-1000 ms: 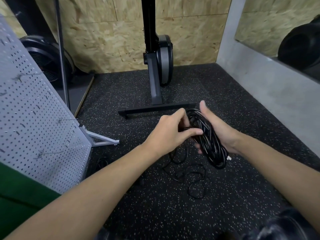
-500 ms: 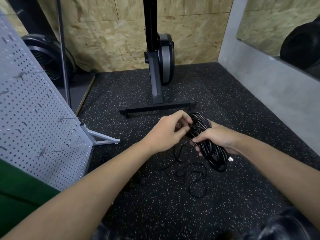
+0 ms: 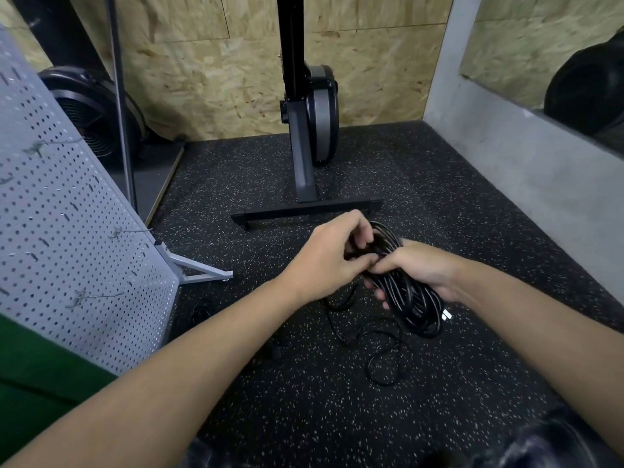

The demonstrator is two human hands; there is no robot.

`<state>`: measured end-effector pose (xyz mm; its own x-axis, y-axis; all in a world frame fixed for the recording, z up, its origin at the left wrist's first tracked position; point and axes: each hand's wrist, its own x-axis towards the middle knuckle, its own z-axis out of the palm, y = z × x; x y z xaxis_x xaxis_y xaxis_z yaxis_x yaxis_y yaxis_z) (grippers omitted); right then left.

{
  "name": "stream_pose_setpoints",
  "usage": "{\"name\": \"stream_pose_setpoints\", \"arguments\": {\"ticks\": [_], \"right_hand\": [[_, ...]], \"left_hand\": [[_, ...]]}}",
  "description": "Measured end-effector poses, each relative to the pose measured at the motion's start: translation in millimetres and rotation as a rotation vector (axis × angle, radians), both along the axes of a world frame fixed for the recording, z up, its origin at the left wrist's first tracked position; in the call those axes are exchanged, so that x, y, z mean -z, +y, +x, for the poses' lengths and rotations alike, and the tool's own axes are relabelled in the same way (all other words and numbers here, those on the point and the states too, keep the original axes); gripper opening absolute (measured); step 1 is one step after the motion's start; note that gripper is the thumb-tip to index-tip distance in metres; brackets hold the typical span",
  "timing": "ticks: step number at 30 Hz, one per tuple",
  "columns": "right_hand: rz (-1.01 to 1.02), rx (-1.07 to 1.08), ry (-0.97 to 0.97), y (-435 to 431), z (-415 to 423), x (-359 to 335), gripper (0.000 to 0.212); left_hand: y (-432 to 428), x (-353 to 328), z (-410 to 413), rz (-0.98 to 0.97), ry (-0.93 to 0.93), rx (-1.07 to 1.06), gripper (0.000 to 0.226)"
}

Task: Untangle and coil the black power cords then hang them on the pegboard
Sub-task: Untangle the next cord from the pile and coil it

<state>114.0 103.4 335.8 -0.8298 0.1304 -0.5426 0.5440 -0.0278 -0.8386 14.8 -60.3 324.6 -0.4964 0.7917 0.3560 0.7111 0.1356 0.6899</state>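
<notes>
A coiled black power cord hangs in front of me above the speckled floor. My right hand is wrapped around the coil's middle. My left hand pinches the cord at the top of the coil, fingertips touching those of the right hand. A white-tipped plug sticks out at the coil's lower right. A loose tail of black cord trails in loops on the floor below. The grey pegboard with several wire hooks stands tilted at the left.
A black rowing machine stand with its flywheel stands just beyond my hands. Another small black cord lies by the pegboard's grey foot. A concrete wall runs along the right; chipboard panels close the back.
My right hand has gone from flat behind the coil to closed around it. My left hand has moved slightly up and right onto the coil's top.
</notes>
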Motion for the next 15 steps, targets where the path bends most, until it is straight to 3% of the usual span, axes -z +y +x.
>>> {"name": "stream_pose_setpoints", "arguments": {"ticks": [5, 8, 11, 15], "right_hand": [[0.005, 0.07, 0.071, 19.6, 0.8, -7.5, 0.026], [0.04, 0.085, 0.051, 24.0, 2.1, -4.6, 0.02], [0.092, 0.064, -0.025, 25.9, 3.5, -3.2, 0.016], [0.12, -0.108, -0.129, 14.8, 5.6, 5.1, 0.033]], "left_hand": [[-13.4, 12.6, -24.6, -0.231, -0.188, -0.031, 0.013], [-19.5, 17.7, -33.2, -0.328, -0.247, -0.006, 0.026], [-16.9, 12.1, -29.7, -0.19, -0.133, -0.055, 0.019], [-7.2, 0.3, -18.9, 0.003, 0.108, -0.056, 0.013]]}}
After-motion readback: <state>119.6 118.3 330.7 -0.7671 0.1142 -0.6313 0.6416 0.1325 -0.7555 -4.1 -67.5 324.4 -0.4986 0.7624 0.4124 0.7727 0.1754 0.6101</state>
